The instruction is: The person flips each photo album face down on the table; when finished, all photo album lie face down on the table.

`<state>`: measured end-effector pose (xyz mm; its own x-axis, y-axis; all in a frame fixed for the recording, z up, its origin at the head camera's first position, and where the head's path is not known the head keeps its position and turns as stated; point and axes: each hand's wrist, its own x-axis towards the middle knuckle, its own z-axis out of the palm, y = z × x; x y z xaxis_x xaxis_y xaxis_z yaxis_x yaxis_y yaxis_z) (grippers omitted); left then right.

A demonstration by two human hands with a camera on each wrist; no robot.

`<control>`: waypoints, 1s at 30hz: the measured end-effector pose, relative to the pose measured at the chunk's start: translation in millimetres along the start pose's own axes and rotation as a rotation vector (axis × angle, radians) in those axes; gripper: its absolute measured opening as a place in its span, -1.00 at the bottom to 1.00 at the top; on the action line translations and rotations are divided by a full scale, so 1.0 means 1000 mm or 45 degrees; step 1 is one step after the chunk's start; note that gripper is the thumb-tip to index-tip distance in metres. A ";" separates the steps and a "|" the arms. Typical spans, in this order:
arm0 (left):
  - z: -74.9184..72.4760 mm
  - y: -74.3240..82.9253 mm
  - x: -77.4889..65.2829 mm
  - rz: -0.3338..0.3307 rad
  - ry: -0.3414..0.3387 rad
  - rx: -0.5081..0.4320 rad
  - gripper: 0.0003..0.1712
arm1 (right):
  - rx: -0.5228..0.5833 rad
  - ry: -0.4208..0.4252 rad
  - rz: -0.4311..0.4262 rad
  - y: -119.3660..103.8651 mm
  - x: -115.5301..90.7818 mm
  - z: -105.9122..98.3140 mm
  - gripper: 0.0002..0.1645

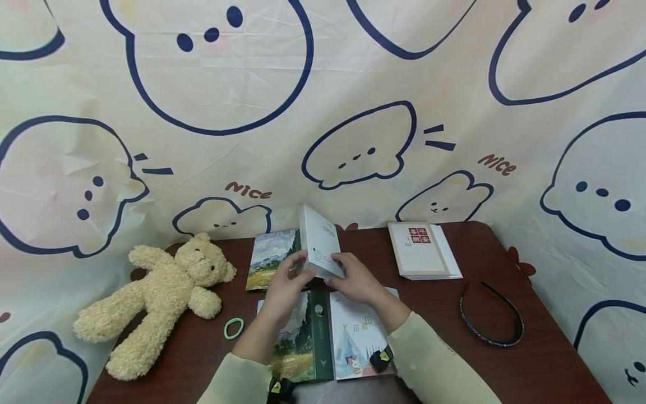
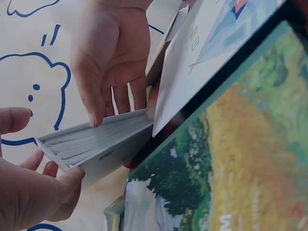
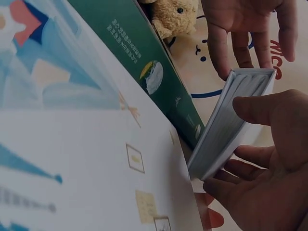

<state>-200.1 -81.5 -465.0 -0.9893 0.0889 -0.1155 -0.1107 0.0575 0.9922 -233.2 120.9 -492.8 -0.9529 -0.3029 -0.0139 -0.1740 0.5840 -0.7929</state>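
Observation:
A thick white book (image 1: pixel 323 238) stands tilted upright between both hands, its page edges facing down in the wrist views. My left hand (image 1: pixel 287 283) holds its left side near the lower corner, the fingers at the edge. On the opposite side my right hand (image 1: pixel 358 279) grips it; the right thumb (image 3: pixel 255 108) lies over the page edges and the other fingers are behind the cover. Below the hands lie a green-spined book with a landscape painting (image 1: pixel 298 342) and a white book with a tent picture (image 1: pixel 353 336). Another landscape-covered book (image 1: pixel 272 261) lies behind the left hand.
A plush bear (image 1: pixel 166 297) lies at the left, with a pale green hair tie (image 1: pixel 234 328) beside it. Pale books with red print (image 1: pixel 419 249) are stacked at the back right. A dark headband (image 1: pixel 492 322) rests on the brown table (image 1: pixel 545 359) in front of them.

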 end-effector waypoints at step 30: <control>0.004 0.017 0.005 0.106 0.037 0.263 -0.50 | 0.283 -0.023 0.100 -0.007 0.001 0.015 -0.15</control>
<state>-206.4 -75.9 -449.2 -0.9969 0.0736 -0.0290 -0.0094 0.2535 0.9673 -228.8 105.5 -496.0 -0.9564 -0.2778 -0.0900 -0.0390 0.4269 -0.9034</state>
